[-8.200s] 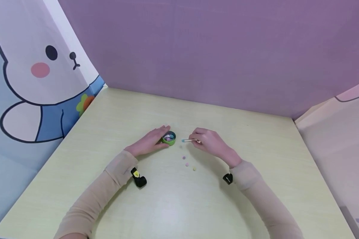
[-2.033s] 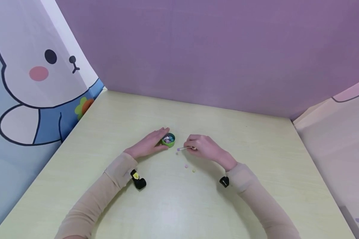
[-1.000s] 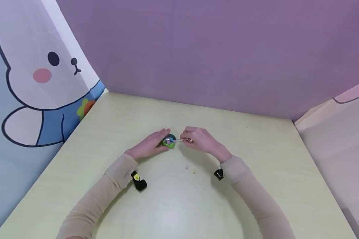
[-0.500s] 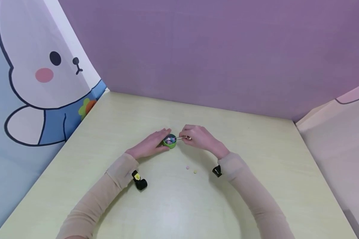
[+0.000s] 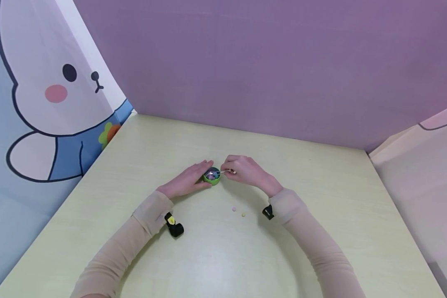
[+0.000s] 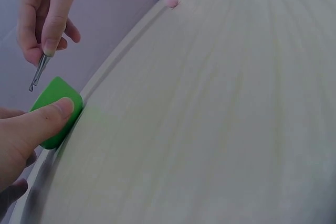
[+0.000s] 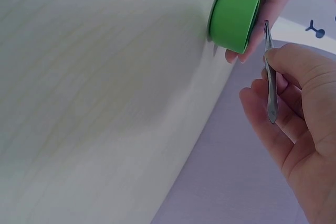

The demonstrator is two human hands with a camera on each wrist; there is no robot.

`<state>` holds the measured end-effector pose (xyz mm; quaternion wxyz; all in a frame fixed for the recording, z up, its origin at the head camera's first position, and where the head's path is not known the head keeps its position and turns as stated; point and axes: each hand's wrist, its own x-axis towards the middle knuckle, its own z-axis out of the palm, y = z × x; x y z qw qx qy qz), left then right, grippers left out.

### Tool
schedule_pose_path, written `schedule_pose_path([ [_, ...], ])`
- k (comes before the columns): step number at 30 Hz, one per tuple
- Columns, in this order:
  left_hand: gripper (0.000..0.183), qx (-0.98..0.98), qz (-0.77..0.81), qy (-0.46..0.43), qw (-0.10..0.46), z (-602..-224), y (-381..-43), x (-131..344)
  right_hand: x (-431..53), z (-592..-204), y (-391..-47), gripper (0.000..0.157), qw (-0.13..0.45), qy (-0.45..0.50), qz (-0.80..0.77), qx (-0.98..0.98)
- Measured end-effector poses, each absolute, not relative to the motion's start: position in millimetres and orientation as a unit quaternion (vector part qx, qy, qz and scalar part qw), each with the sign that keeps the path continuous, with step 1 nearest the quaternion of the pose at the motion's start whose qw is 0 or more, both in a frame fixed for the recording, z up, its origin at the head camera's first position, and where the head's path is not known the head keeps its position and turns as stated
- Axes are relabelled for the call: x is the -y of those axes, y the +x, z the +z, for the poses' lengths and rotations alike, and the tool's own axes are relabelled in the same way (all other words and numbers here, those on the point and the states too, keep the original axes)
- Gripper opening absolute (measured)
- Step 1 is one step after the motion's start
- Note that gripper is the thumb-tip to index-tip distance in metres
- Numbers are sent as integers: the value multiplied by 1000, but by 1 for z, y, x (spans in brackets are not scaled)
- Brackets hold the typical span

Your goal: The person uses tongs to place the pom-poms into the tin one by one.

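Observation:
My left hand (image 5: pixel 188 180) holds a small round green container (image 5: pixel 211 180) on the table, its thumb on the near side and fingers on the far side. Inside the container lie several small blue and pink beads (image 5: pixel 210 176), seen in the head view. A pair of metal tweezers (image 7: pixel 271 85) is pinched between thumb and fingers of my right hand (image 5: pixel 246 170). The tweezer tips sit right over the container's rim, and nothing shows between them in the left wrist view. A pink bead (image 5: pixel 234 209) and a yellow bead (image 5: pixel 243 215) lie loose on the table nearer to me.
The pale wooden table (image 5: pixel 216 248) spreads out around both hands. A purple backdrop (image 5: pixel 268 74) rises behind its far edge, and a cartoon-printed sheet (image 5: pixel 33 155) stands at the left. Black wrist cameras (image 5: pixel 176 229) hang from both sleeves.
The right hand has moved the tweezers from the table up to the container; the purple bead they carried is no longer at the tips or on the table. The left hand has stayed in place.

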<state>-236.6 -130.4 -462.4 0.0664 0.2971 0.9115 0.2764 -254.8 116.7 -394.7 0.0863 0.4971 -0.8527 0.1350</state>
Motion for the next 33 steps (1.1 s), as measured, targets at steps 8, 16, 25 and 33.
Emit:
schedule_pose_path([
  [8,81,-911,281,294,72,-461,-235,130,-117,-397,-255,11,87,493,136,855],
  [16,81,-911,280,296,69,-461,-235,129,-119,-396,-254,13,74,481,135,863],
  [25,82,-910,275,304,58,-462,-237,129,-131,-396,-250,13,77,468,137,869],
  [33,82,-915,263,300,58,-462,-239,130,-150,-396,-241,13,75,466,161,867],
])
